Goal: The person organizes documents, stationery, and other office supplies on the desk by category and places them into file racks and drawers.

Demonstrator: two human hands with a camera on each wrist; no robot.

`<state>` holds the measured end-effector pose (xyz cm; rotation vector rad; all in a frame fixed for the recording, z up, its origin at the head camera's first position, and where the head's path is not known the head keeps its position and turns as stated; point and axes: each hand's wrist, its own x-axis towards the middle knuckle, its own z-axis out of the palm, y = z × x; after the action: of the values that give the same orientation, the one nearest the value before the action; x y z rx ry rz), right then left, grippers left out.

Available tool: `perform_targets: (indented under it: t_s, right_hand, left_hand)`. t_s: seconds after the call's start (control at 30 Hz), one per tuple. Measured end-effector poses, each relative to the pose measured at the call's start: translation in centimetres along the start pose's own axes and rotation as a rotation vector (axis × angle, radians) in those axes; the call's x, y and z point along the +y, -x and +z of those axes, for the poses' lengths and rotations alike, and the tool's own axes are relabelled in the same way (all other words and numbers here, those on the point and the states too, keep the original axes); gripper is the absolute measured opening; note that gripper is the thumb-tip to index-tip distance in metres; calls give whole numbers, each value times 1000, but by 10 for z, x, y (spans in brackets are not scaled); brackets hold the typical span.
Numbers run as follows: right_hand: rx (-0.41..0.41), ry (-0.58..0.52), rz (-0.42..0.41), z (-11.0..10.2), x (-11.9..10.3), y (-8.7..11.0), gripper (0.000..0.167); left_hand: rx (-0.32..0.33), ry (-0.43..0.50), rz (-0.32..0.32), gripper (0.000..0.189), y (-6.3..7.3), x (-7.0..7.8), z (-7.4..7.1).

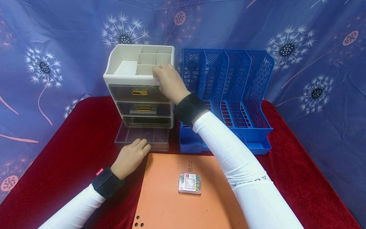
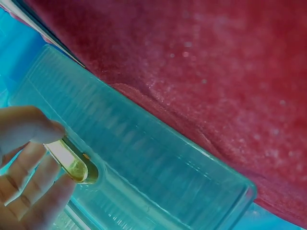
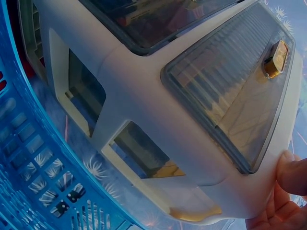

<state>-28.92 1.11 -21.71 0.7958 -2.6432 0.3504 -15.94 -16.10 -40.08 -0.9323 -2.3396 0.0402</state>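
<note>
A white desktop drawer organizer point(image 1: 128, 79) stands at the back, with an open compartmented top and smoky clear drawers. Its bottom drawer point(image 1: 161, 135) is pulled out and appears to hold nothing. My left hand point(image 1: 131, 157) is at that drawer's front; in the left wrist view, thumb and fingers pinch the gold handle point(image 2: 74, 163). The right hand point(image 1: 170, 79) grips the organizer's front top edge near its right corner, thumb on the outside in the right wrist view. On the orange mat point(image 1: 166, 203) lies a small clear plastic box point(image 1: 190, 183) with a red-and-white label and colorful small contents.
A blue file rack point(image 1: 257, 138) with upright dividers stands right of the organizer, behind my right forearm. Red cloth point(image 1: 57, 178) covers the table. A blue dandelion-print curtain point(image 1: 71, 31) hangs behind. Something pale lies in the middle drawer point(image 1: 134, 109).
</note>
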Motion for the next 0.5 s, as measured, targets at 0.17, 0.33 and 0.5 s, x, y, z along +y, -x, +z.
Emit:
perform_targets:
  t_s: [0.17, 0.33, 0.5]
  right_hand:
    - [2, -7, 4, -1, 0, 0, 22]
    - [8, -13, -6, -1, 0, 1, 23]
    - [-10, -3, 8, 0, -1, 0, 23]
  left_hand:
    - [10, 3, 2, 23, -1, -2, -1]
    - [48, 48, -5, 15, -3, -7, -4]
    - [44, 93, -27, 15, -12, -8, -14]
